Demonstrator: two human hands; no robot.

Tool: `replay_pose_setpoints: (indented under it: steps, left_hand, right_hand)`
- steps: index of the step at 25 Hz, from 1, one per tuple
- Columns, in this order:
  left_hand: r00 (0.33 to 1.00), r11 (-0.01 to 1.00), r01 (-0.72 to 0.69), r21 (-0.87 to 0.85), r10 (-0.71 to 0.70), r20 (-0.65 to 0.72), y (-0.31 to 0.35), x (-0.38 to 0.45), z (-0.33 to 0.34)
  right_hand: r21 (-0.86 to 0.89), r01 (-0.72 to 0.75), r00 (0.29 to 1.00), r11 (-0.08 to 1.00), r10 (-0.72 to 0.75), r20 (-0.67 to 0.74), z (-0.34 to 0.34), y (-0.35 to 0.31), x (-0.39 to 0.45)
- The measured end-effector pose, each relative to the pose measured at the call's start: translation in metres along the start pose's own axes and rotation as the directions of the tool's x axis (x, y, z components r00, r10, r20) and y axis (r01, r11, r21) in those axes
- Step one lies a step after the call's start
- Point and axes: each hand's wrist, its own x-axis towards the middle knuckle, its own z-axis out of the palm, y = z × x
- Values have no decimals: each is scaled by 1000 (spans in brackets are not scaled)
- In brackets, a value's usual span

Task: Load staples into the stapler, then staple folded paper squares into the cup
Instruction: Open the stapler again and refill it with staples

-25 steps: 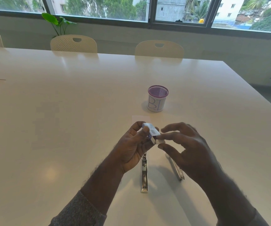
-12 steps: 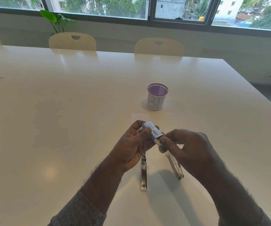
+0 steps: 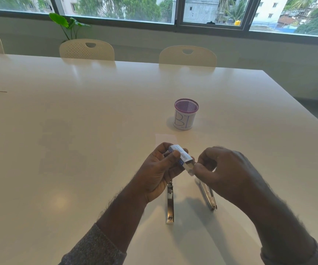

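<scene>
A long white table fills a meeting room, with cream chairs drawn up along its far edge beneath a wide window, and a green plant behind them. From my remote seat I watch through the head camera as a person in grey sleeves works above the near part of the table. The left hand is clamped around a small staple box, thumb across its top, held clear of the surface. The right hand pinches together at the box's open end, fingertips closed on the pale inner tray or strip that sticks out there; I cannot tell which it is. Below the hands the stapler lies swung wide open on the table, its two metal arms spread in a V, one pointing toward the camera, the other angled off to the right and partly hidden by the right hand. Farther back, well apart from the hands, stands the cup, a purple-rimmed mesh pot wrapped in white paper with blue lettering. A faint pale square of paper lies flat between cup and hands.
</scene>
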Motion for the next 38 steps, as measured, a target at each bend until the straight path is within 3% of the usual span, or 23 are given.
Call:
replay_pose_setpoints:
  steps: [3, 8, 13, 18, 20, 23, 27, 30, 33, 38]
  left_hand:
    - [1000, 999, -25, -43, 24, -16, 1, 1, -2]
    - [999, 994, -33, -107, 33, -5, 1, 3, -7]
    - [1000, 993, -7, -118, 4, -27, -1, 2, -2]
    - [999, 992, -13, -123, 6, -51, -1, 0, 0]
    - [997, 992, -21, -123, 11, -77, 2, -1, -6]
    - [995, 992, -42, -116, 31, -93, 6, -2, -14]
    - [994, 991, -64, -114, 53, -92, 8, -4, -19]
    - [995, 992, -66, -107, 57, -86, 7, -4, -20]
    - [996, 991, -70, -115, 63, -68, 6, -2, -20]
    - [996, 992, -57, -112, 49, -70, 6, -1, -21]
  right_hand:
    - [208, 33, 997, 978, -18, -74, -2, 6, -3]
    - [424, 2, 997, 906, 30, -68, 3, 17, -10]
    - [468, 34, 999, 883, -10, -54, 10, 16, -14]
    - [673, -143, 977, 726, 213, -22, 23, 17, -13]
    - [566, -193, 976, 801, 216, 28, 29, 23, -15]
    - [202, -178, 966, 963, 132, 221, 32, 32, -24]
    - [-68, -61, 839, 996, 88, 537, 46, 36, -47]
    - [-142, -46, 862, 989, 111, 494, 66, 39, -59]
    - [-135, -51, 918, 989, 100, 383, 75, 37, -60]
    - [-117, -10, 946, 993, 47, 321, 77, 36, -58]
